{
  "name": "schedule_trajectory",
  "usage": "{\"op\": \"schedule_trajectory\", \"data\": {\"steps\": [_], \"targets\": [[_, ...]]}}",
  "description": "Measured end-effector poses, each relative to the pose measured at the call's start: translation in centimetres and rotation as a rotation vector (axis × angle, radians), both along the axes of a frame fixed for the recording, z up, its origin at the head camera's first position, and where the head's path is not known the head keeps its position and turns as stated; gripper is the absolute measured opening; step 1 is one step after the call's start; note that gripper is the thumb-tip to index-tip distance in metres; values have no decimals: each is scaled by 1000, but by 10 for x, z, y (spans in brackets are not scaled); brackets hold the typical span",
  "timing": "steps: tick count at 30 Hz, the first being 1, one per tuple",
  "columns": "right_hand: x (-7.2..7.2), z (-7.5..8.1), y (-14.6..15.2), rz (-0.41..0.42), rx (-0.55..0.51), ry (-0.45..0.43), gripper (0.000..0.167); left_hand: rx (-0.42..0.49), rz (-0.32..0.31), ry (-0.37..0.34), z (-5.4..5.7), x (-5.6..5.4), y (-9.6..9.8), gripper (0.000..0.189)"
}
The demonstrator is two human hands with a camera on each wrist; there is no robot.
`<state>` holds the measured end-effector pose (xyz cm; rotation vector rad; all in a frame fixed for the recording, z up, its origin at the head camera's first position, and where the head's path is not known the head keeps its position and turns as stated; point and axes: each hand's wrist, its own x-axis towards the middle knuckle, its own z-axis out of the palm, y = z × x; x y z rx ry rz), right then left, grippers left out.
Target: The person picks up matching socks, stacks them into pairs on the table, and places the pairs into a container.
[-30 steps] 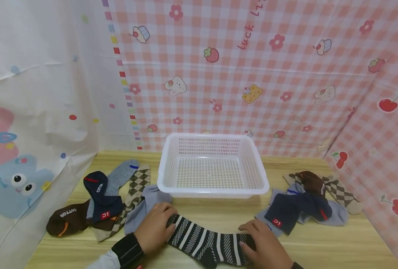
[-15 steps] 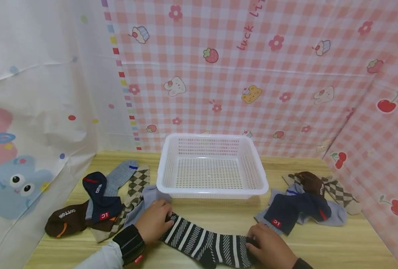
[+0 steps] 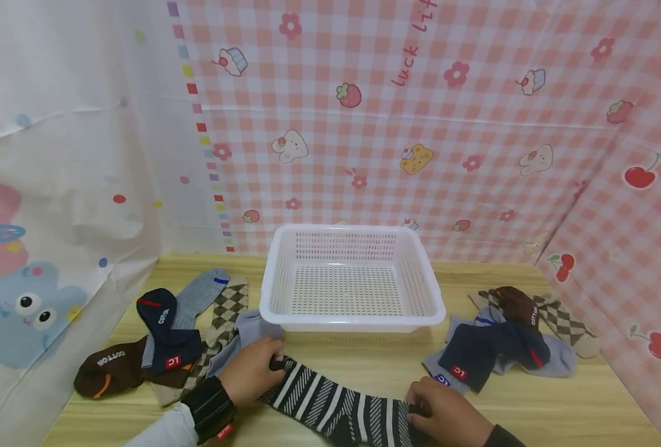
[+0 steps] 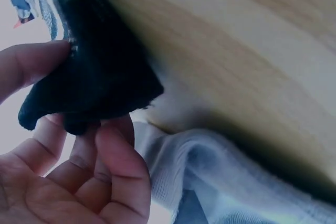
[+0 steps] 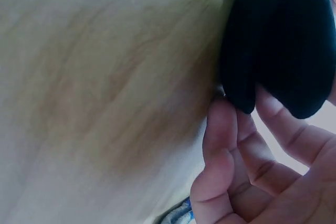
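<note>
A black sock with white stripes (image 3: 336,400) stretches between my two hands at the front of the table. My left hand (image 3: 252,371) pinches its black cuff (image 4: 100,72), thumb on top and fingers beneath, as the left wrist view shows. At the other end, the right hand (image 3: 446,411) holds the black toe. Two dark rounded toe ends (image 5: 296,51) lie one against the other in the right wrist view, with fingers under them, so a second sock seems to be layered there. The heel reaches the bottom edge of the head view.
Behind the striped sock stands a white plastic basket (image 3: 353,320). Mixed socks lie to the left, among them a navy sock (image 3: 176,347), a brown sock (image 3: 109,369) and a plain grey sock (image 4: 210,156). Another group with a navy sock (image 3: 470,354) lies to the right.
Both hands have gone from lying over the sock's ends to gripping them. The striped sock has shifted slightly toward me, and its ends look raised. The other socks and the basket stay put.
</note>
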<state>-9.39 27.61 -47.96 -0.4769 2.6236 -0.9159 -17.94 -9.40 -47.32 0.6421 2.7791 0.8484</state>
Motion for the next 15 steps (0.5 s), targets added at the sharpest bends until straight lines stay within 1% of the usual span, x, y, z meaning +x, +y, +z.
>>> {"op": "schedule_trajectory", "data": {"steps": [4,8,10,13,15], "targets": [[1,0,0,25,-17,-3,15,53,-2,-2,6,2,-6,26],[0,1,-1,20,-48,-34,17,106,15,-6,17,5,-9,23],[0,2,0,11,-44,-36,20,134,20,-9,24,7,-10,22],[1,3,2,5,-17,25,23,170,16,22,34,9,-13,23],[3,5,2,-11,-13,78,18,180,15,64,40,11,-14,23]]}}
